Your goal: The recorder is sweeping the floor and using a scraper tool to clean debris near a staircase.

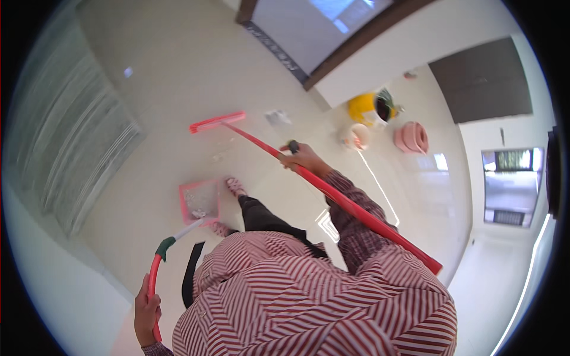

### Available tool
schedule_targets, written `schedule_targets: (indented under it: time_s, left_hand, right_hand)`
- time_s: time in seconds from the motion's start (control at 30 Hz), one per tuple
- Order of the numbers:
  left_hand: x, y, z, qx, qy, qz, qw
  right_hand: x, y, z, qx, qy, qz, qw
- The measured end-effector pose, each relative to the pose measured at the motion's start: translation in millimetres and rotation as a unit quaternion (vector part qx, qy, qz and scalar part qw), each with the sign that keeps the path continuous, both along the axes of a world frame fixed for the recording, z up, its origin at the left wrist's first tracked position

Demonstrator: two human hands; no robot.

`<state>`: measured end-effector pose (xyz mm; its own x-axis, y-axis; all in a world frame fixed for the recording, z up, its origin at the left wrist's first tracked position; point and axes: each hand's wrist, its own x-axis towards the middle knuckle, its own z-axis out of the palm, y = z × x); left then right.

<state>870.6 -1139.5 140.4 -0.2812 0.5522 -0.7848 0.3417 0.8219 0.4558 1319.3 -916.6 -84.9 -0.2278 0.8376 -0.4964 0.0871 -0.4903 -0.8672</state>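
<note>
My right hand point(307, 159) grips the red handle of a push broom point(254, 140). Its long pink-red head point(217, 121) rests on the pale tiled floor ahead of me, and the handle's end reaches back past my right arm. A wristwatch or dark band is not clearly made out. Lower left, my left hand point(148, 307) is closed around the red-and-white handle of a long-handled dustpan point(181, 204). Beside my feet lies its pink-rimmed pan, holding whitish debris point(196, 209). Small scraps point(220, 155) lie on the floor between broom head and pan.
A blurred white crumpled piece point(278, 118) lies right of the broom head. Further right stand a yellow bucket point(361, 108), a white bucket point(354, 137) and a pink container point(410, 138). Grey marble-look steps point(89, 133) rise at left. A brown-framed doorway point(307, 82) is ahead.
</note>
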Motion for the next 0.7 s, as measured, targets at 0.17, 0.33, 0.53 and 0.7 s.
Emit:
schedule_targets:
  time_s: [0.17,0.33,0.53,0.7]
  left_hand:
    - [51,37,-6,0.004,-0.007,-0.090,0.996]
    - [43,28,-50,0.056,-0.034,-0.219,0.974]
    - [-6,41,-69,-0.012,-0.045,-0.183,0.982]
    - [-33,54,-71,-0.015,-0.045,-0.209,0.977]
  right_hand:
    - [58,26,-39,-0.057,0.058,-0.139,0.987]
    - [67,36,-78,-0.056,-0.013,-0.090,0.994]
    - [26,29,-74,-0.081,-0.039,-0.018,0.996]
    - [-10,37,-48,0.002,-0.292,0.125,0.948]
